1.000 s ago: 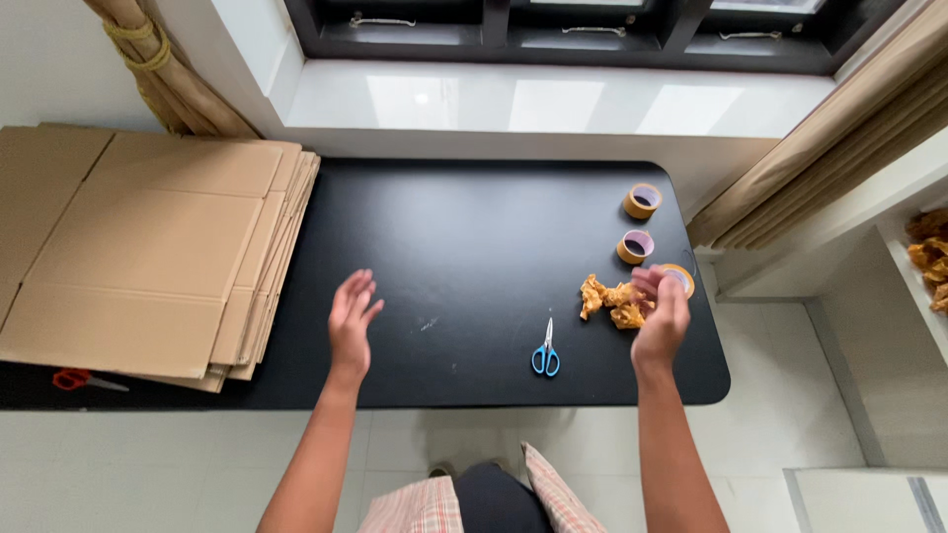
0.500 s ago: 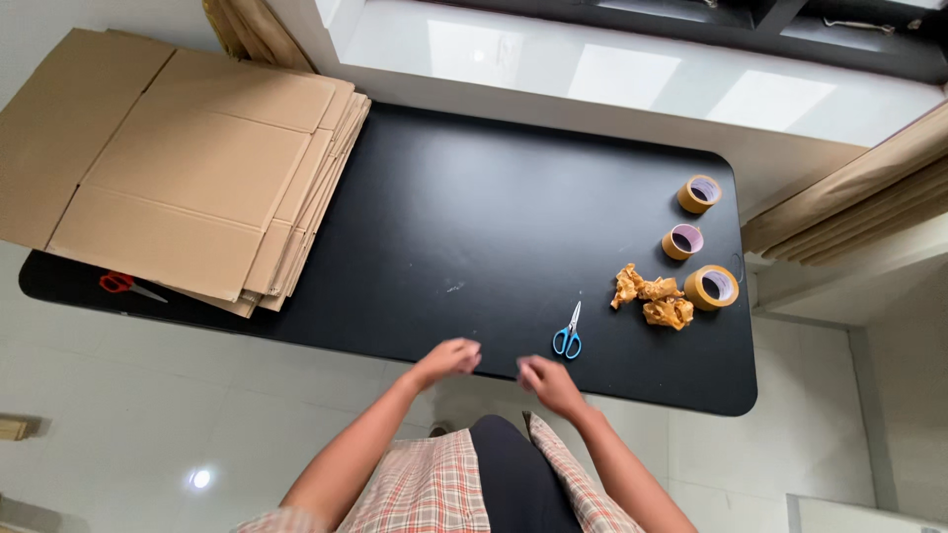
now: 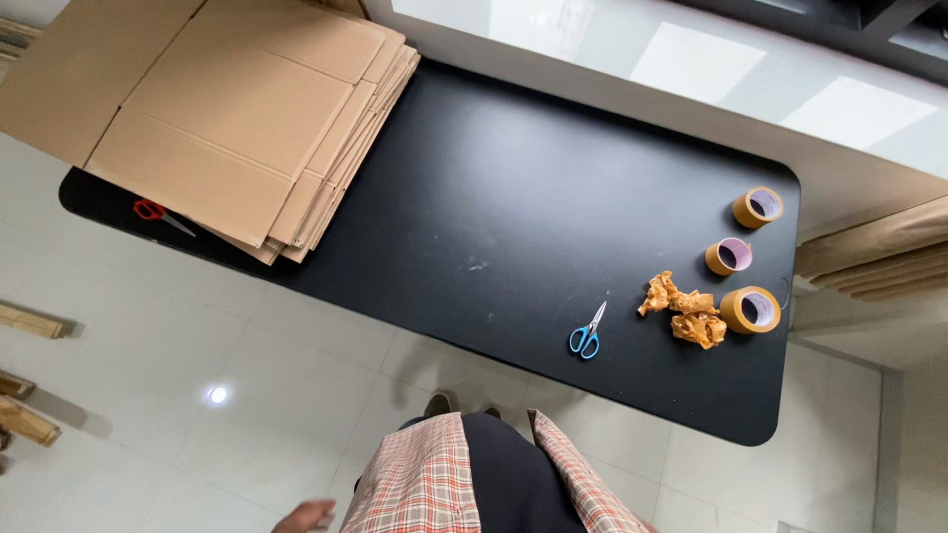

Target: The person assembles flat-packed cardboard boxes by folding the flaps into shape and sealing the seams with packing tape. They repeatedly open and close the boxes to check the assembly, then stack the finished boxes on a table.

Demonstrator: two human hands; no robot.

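Only part of my left hand [image 3: 306,515] shows, low at the bottom edge beside my checked shirt and away from the black table [image 3: 513,178]. Nothing is visible in it, and its fingers are cut off by the frame. My right hand is out of view. On the table's right side lie blue-handled scissors [image 3: 588,333], a crumpled wad of brown tape [image 3: 686,311] and three brown tape rolls [image 3: 750,310] [image 3: 729,256] [image 3: 758,206]. A stack of flattened cardboard boxes [image 3: 237,109] covers the table's left end.
Red-handled scissors [image 3: 158,214] peek out from under the cardboard at the table's left front edge. A white window sill [image 3: 691,69] runs behind the table. Beige curtains [image 3: 879,257] hang at the right. Pale floor tiles [image 3: 197,395] lie in front.
Both hands have dropped from the table's front edge toward my body. The view has tilted and shifted, so the table now sits higher and slanted.
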